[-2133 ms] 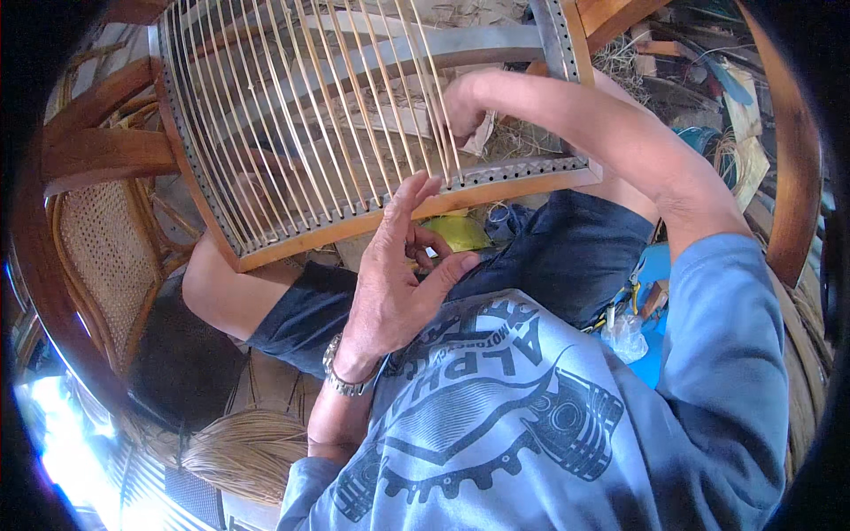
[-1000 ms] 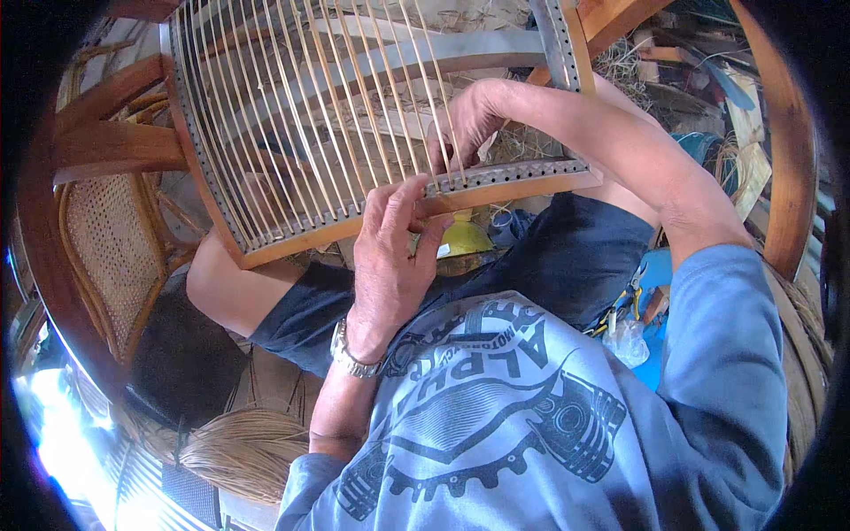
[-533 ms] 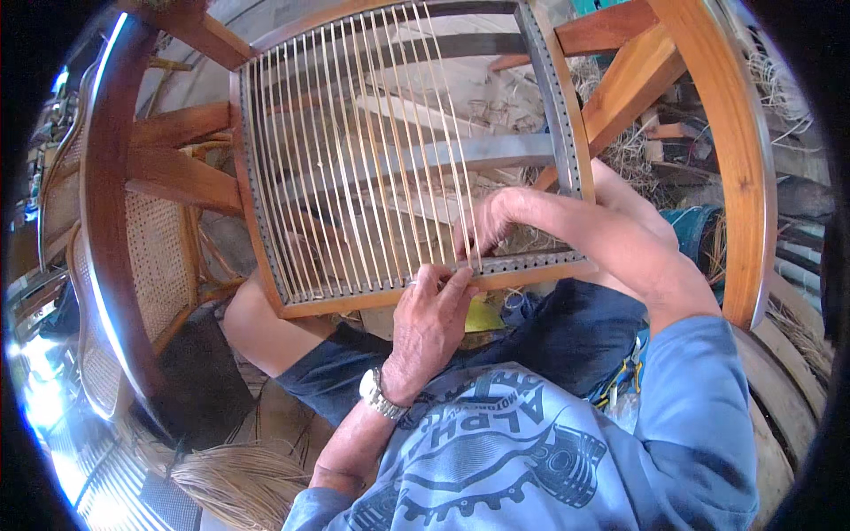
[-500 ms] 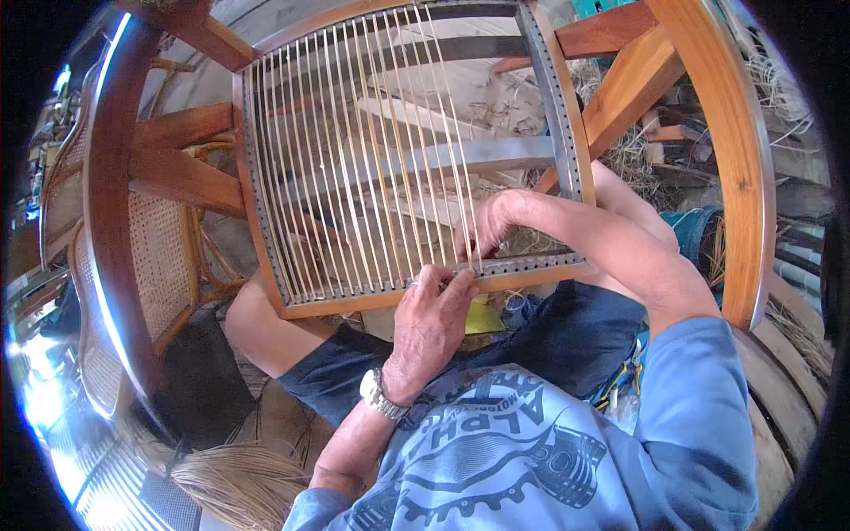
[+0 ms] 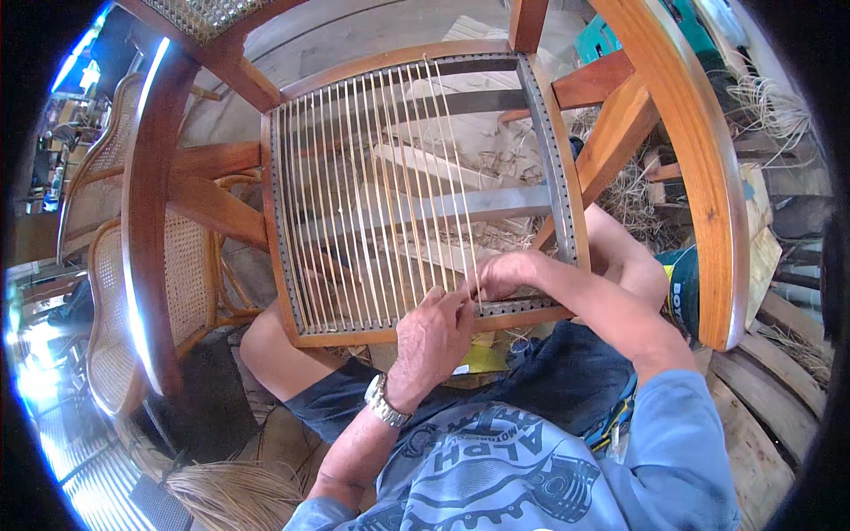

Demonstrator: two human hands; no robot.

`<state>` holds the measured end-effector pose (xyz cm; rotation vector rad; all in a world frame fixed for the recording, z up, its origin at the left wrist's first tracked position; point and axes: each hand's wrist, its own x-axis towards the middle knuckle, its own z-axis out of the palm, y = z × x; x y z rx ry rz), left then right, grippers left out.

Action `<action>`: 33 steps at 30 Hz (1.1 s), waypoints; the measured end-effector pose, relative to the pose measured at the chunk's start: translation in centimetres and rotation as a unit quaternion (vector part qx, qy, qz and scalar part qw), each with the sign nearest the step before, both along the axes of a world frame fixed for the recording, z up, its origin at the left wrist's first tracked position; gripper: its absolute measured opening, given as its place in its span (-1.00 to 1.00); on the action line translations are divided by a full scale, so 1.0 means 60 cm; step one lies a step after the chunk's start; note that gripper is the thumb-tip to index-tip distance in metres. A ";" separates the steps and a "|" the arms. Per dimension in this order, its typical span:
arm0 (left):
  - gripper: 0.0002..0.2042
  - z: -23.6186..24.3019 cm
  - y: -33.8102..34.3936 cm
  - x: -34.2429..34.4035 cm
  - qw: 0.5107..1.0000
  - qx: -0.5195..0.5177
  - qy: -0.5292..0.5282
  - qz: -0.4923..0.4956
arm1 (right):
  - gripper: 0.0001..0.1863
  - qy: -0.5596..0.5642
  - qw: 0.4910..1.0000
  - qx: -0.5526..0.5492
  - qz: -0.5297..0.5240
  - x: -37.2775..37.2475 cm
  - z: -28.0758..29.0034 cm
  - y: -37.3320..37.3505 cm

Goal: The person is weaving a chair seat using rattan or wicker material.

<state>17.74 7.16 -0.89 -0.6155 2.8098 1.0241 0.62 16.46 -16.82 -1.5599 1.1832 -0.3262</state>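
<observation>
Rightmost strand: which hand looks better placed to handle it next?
Probably the right hand: it is at the near end of the strand, while the left hand lies over the near rail.

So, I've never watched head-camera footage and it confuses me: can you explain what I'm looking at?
There's no machine: these are a person's own bare hands. Every picture comes from a camera worn on that person's head, looking down; its fisheye lens bends straight edges near the rim.

In front is a wooden seat frame, pierced along its edges. Pale strands stretch across its left and middle parts. The left hand and right hand meet at the near edge, at the row's right end; whether they pinch a strand is hard to tell. A bundle of thin strips lies at lower left.
</observation>
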 end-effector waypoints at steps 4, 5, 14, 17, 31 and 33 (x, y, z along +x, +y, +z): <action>-0.81 0.000 0.002 -0.020 0.999 -0.007 -0.034 0.027 | -0.52 -0.006 0.999 0.048 -0.017 -0.008 0.061 -0.013; -0.81 -0.001 0.002 -0.023 0.999 -0.008 -0.038 0.027 | -0.51 -0.006 0.995 0.093 -0.031 -0.006 0.078 -0.013; -0.77 -0.019 -0.036 -0.098 0.999 0.013 0.000 0.039 | -0.45 0.155 0.985 0.077 -0.002 -0.013 0.117 -0.021; -0.76 -0.042 -0.089 -0.197 0.996 -0.031 0.062 0.061 | -0.47 0.113 0.993 0.024 -0.005 -0.003 0.033 -0.010; -0.62 -0.033 -0.097 -0.165 0.998 0.000 -0.053 -0.027 | -0.76 0.054 0.993 0.097 0.046 0.018 -0.121 -0.033; -0.69 -0.018 -0.074 -0.106 0.997 0.033 -0.044 -0.052 | -0.75 0.043 0.998 0.024 0.032 0.013 -0.095 -0.022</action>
